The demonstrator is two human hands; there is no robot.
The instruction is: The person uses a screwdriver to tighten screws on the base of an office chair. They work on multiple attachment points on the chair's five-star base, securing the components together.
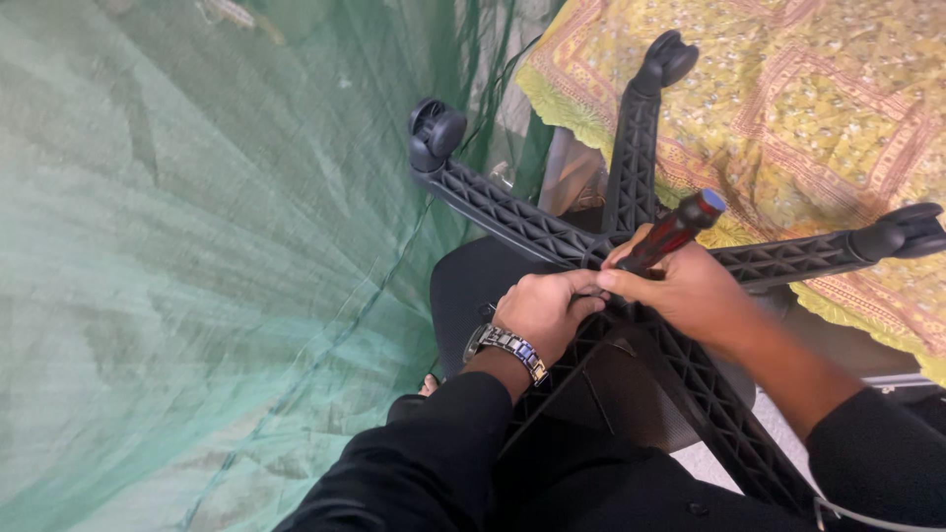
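Right hand (690,291): grip closed in a fist round a screwdriver (673,232) with a dark red and black handle and a blue end cap; the handle juts up and to the right out of the fist, while the shaft and tip are hidden behind the fingers. Left hand (547,310): grip curled shut, knuckles up, pressed against the right hand at the hub of the chair base; what the fingers pinch cannot be seen. Metal-link wristwatch (507,347) on the left wrist; both arms in black sleeves.

Chair base (512,219): black plastic, star-shaped, turned upside down so the ribbed undersides of the spokes face the camera. Both hands sit at its centre, where the spokes meet. Spokes run to the upper left, straight up, to the right, and down towards the lower right.

Casters: one black wheel (435,133) on the upper-left spoke, one (670,59) on the upright spoke, one (912,232) at the right edge.

Chair seat (468,286): black, lying beneath the base, just behind the hands.

Green mesh netting (197,266): fills the left half of the view, gathered in folds.

Yellow patterned cloth (788,99): upper right, red-bordered, lying behind the upright and right spokes.
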